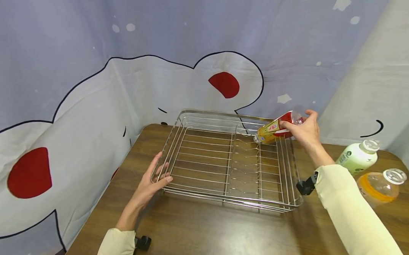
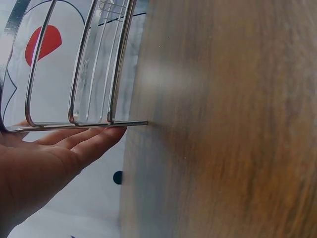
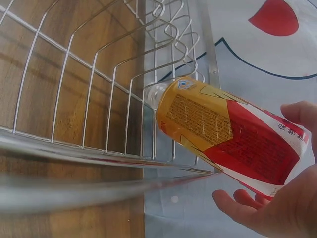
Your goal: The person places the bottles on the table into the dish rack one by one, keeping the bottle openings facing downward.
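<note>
In the head view, my left hand (image 1: 148, 184) rests against the front left corner of a wire dish rack (image 1: 227, 199). The left wrist view has its fingers (image 2: 94, 144) lying nearly straight along the rack's outer side. At the back right corner, my right hand (image 1: 305, 130) holds a clear plastic bottle (image 1: 271, 131) with a red and yellow label by its base end. The bottle is tilted, its neck pointing down into the rack. Seen from the right wrist, thumb and fingers are on either side of the bottle's (image 3: 223, 134) red end, with the neck near the wires.
Right of the rack stand a white and green bottle (image 1: 359, 155) and a clear bottle with an orange band (image 1: 378, 188). The brown wooden table (image 1: 227, 235) carries the rack. A patterned cloth (image 1: 179, 80) hangs behind.
</note>
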{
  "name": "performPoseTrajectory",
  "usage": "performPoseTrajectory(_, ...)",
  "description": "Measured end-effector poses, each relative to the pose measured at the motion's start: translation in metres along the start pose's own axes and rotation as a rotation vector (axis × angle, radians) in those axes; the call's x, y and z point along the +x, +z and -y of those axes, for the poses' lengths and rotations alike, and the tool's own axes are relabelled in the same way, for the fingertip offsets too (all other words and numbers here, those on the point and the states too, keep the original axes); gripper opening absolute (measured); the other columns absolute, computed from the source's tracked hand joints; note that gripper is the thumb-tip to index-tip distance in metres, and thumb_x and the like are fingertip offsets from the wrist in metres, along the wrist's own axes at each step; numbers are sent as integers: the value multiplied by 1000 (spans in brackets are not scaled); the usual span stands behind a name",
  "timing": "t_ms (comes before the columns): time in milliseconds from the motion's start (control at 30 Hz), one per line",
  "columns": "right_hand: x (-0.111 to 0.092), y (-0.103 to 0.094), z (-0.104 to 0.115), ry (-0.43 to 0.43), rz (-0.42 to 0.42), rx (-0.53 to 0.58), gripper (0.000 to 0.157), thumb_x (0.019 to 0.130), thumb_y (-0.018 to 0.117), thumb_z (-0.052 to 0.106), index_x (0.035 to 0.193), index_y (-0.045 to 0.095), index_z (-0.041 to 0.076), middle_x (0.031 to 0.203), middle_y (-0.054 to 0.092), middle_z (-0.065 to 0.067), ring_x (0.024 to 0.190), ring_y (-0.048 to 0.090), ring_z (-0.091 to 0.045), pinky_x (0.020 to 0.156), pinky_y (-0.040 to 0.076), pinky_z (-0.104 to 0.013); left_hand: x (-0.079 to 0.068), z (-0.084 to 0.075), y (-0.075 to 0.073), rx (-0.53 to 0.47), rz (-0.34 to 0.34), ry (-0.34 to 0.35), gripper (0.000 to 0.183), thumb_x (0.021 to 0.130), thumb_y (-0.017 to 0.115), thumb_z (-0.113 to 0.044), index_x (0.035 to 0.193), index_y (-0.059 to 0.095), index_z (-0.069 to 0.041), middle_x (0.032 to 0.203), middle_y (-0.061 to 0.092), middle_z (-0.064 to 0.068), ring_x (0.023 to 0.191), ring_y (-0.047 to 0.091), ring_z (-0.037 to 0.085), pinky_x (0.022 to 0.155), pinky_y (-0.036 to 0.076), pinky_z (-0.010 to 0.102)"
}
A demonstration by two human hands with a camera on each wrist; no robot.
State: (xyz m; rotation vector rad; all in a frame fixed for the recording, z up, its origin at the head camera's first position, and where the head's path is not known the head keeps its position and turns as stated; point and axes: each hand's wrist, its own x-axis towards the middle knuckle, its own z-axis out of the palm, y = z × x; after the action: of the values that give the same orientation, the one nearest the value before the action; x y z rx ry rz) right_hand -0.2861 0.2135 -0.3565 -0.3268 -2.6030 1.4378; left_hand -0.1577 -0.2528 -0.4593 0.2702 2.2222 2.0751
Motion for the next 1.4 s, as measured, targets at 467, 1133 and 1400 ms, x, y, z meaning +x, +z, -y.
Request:
performPoseTrajectory(467, -9, -16, 1, -34, -10, -17, 102, 84, 72, 44, 154, 9, 4, 148, 30, -31, 132, 34, -45, 104, 34, -55, 4, 1, 6, 1, 20, 8, 87, 95, 63, -8, 160, 9, -26, 160, 13, 23, 140, 30, 44, 110, 27, 56)
performPoseTrajectory(1133, -59, -91, 66, -260, -20, -49, 97, 85, 75, 43, 155, 17, 8, 157, 24, -19, 142, 26, -37, 111, 25, -57, -3, 2, -2, 15, 16, 24, 86, 96, 62, -10, 160, 9, -31, 162, 9, 20, 138, 33, 47, 114, 19, 60)
performPoseTrajectory(1400, -88, -141, 65, -269, -101, -29, 88, 87, 76, 34, 154, 21, 20, 157, 26, -12, 145, 25, -25, 116, 23, -42, -1, 2, -3, 26, 19, 20, 86, 96, 62, -10, 160, 8, -31, 162, 9, 18, 139, 32, 46, 114, 21, 57)
